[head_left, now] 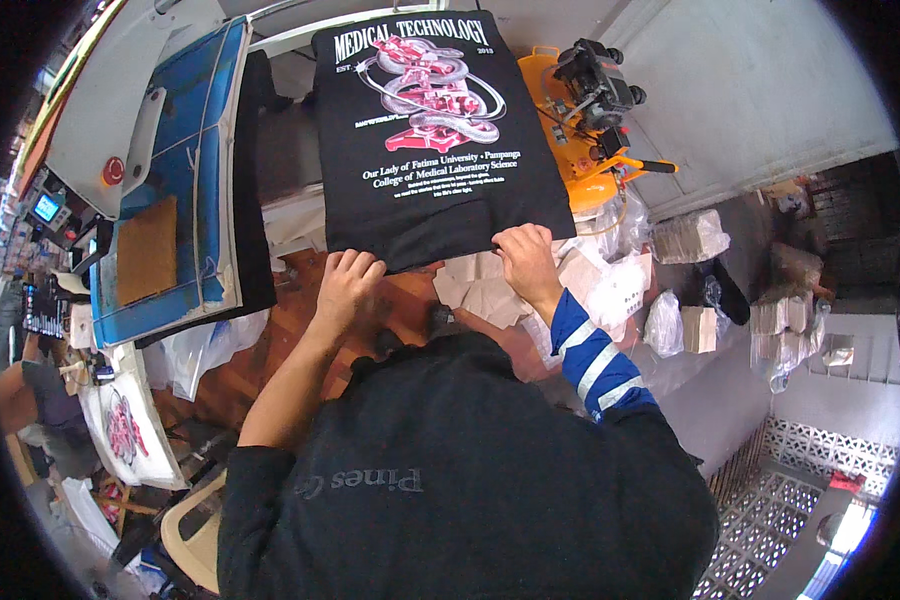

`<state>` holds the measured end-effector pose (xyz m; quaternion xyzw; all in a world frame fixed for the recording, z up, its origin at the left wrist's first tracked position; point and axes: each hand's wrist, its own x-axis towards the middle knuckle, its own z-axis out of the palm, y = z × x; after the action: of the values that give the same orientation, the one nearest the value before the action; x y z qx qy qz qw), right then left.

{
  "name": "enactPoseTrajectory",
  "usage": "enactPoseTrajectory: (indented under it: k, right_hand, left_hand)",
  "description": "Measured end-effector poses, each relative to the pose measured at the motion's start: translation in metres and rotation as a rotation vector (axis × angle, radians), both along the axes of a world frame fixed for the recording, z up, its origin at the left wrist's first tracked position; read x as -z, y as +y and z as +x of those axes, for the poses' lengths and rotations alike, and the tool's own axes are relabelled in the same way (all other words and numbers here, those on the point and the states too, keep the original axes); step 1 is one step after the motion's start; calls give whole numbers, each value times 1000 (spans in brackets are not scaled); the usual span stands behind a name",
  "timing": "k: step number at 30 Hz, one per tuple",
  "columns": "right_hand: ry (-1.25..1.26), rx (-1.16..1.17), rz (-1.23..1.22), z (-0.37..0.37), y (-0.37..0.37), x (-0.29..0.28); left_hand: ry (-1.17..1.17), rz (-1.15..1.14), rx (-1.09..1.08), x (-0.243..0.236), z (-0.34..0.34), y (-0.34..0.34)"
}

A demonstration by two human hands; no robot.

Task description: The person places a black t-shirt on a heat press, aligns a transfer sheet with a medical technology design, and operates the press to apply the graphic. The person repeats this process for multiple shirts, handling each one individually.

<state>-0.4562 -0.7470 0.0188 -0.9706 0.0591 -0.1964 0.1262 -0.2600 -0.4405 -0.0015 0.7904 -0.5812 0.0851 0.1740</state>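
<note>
A black T-shirt (pixel 425 215) lies spread on a flat board in front of me, its print facing up. The print is white lettering around a pink and silver drawing of a microscope-like shape wound by a coil. At the near edge, my left hand (pixel 350 287) pinches the hem on the left, fingers curled over the cloth. My right hand (pixel 528 262) grips the same edge farther right, thumb and fingers closed on it. The cloth hides the board and the fingertips under the hem. A blue sleeve with pale stripes covers my right forearm.
A heat press (pixel 160 240) with a blue platen stands at left. Beyond the shirt's right side is a yellow air compressor (pixel 595 185). Paper sheets (pixel 480 285) and plastic-wrapped bundles (pixel 692 237) lie on the floor. A chair (pixel 192 530) and a printed white sheet (pixel 130 425) are lower left.
</note>
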Motion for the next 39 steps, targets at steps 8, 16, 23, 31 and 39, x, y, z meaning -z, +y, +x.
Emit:
enactPoseTrajectory:
  k: [8,16,23,31,39]
  right_hand:
    - [-57,7,146,25,2,-31]
    - [111,-71,-67,71,33,-10]
    - [133,-101,7,64,31,-13]
    - [172,-46,42,62,30,-22]
    - [39,26,149,41,17,-20]
  left_hand:
    - [148,-164,79,-52,1,-28]
    - [5,63,-40,-33,-36,-96]
    - [7,48,-51,-24,-36,-89]
    - [273,-79,44,-34,-23,-102]
    - [168,-504,-326,-131,15,-47]
